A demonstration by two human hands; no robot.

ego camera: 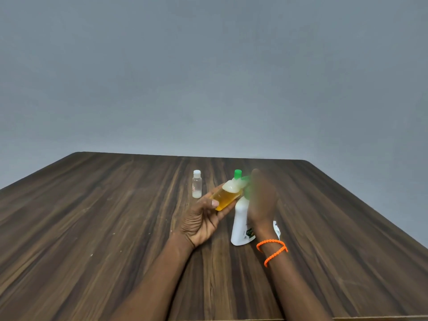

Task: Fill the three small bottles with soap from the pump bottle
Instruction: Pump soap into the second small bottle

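My left hand [203, 218] holds a small bottle [225, 198] tilted, with amber liquid in its lower part and a whitish mass at its upper end. Its upper end lies against the green pump head [246, 181] of the white pump bottle [240, 223], which stands on the table. My right hand [262, 198] is blurred and lies over the pump head, fingers extended. A clear small bottle [196, 185] with a white cap stands upright to the left, with a little white liquid at its bottom. A green cap [236, 173] shows behind the held bottle; its body is hidden.
Everything stands on a dark wooden table [104, 228] before a grey wall. A white object [276, 228] lies partly hidden behind my right wrist, which wears an orange bracelet [272, 250]. The table's far edge runs just behind the bottles.
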